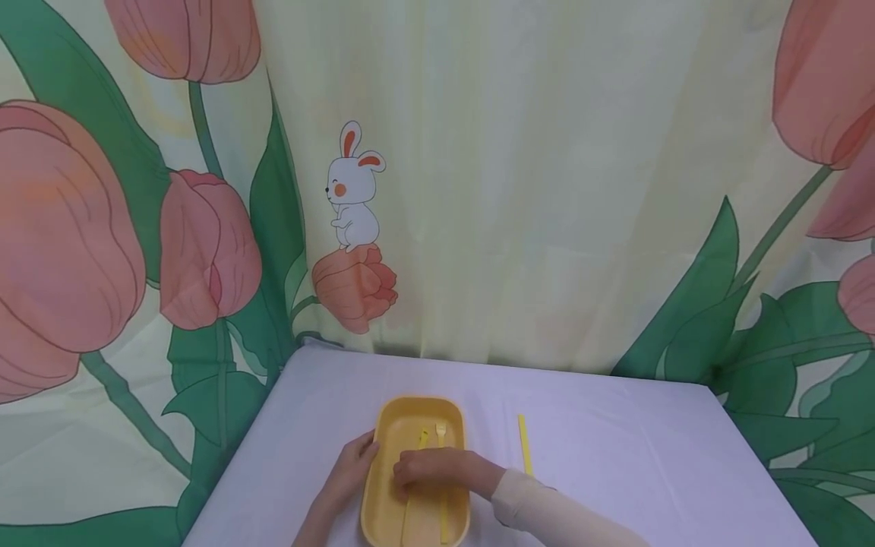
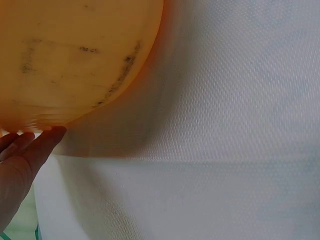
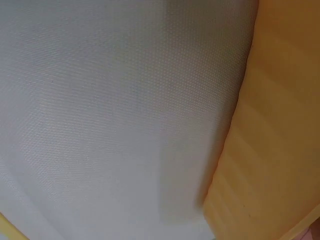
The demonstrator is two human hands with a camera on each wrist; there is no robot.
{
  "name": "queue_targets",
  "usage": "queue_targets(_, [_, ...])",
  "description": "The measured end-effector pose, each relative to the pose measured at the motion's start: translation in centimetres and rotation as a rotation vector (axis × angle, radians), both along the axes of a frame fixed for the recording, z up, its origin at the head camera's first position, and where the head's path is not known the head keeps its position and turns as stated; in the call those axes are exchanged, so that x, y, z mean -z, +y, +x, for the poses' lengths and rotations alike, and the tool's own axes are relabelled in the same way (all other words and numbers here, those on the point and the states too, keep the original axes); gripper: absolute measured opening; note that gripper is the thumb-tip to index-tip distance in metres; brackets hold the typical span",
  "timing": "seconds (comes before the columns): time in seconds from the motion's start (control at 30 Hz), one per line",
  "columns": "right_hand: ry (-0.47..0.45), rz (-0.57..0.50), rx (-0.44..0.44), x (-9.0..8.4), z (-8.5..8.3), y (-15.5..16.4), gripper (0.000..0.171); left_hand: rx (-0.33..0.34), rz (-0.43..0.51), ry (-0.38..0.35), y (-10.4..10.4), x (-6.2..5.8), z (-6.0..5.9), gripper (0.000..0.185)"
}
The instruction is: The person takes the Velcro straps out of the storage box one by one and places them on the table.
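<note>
A yellow oval tray (image 1: 393, 425) is seen on a surface (image 1: 615, 456) covered with a pale lilac cloth, against a backdrop (image 1: 478, 190) printed with tulips and a small white rabbit. The tray's left rim is touched by the left hand (image 1: 349, 469); in the left wrist view its fingertips (image 2: 47, 135) are shown pressed against the scuffed outer wall of the tray (image 2: 75, 60), thumb and fingers fairly straight, so that hand's grip is taken to be released and bracing rather than clenched.

The right hand (image 1: 437, 467), its arm in a cream sleeve (image 1: 540, 509), is laid palm down inside the tray, over what appear to be a yellow fork (image 1: 441, 433) and a second yellow utensil (image 1: 424, 437) beside it. Whether anything is pinched under the fingers cannot be told, since the underside of the hand is hidden and only cloth and tray wall are shown by the right wrist view. A yellow stick (image 1: 524, 444) is seen lying apart on the cloth, to the right of the tray.

Judged from here, the light tray could be slid or tipped on the smooth cloth if the right hand bore down off-centre while the left merely rested against the rim; the slim utensils could also be fumbled against the tray floor.
</note>
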State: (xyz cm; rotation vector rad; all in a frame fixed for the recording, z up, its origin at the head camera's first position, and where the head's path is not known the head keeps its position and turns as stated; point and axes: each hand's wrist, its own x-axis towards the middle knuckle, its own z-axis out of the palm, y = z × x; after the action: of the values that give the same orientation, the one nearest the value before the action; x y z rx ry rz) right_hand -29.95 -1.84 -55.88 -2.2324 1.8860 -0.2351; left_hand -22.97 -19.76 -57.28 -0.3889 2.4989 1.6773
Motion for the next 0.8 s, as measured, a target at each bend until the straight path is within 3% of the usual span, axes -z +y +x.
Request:
queue_targets(0.2, [0.075,-0.082,0.074,-1.1,0.3,0.5,0.016,0.01,0.004,-0.006,0.0,0.0,0.0,0.045])
queue_targets(0.3, [0.054,-0.151,0.117,-2.2,0.6,0.7,0.013,0.016,0.012,0.005,-0.1,-0.1,0.1,0.045])
queue_targets(0.6, [-0.249,-0.527,0.265,-5.7,1.1,2.2,0.002,0.012,-0.012,0.006,0.2,-0.6,0.4,0.046])
queue_targets(0.7, [-0.373,-0.586,0.364,-6.2,1.2,2.9,0.007,0.009,-0.015,0.001,0.3,-0.6,0.4,0.046])
queue_targets(0.8, [-0.553,-0.609,0.506,-6.3,1.3,3.8,0.011,0.003,-0.027,-0.027,0.4,-0.7,0.3,0.047])
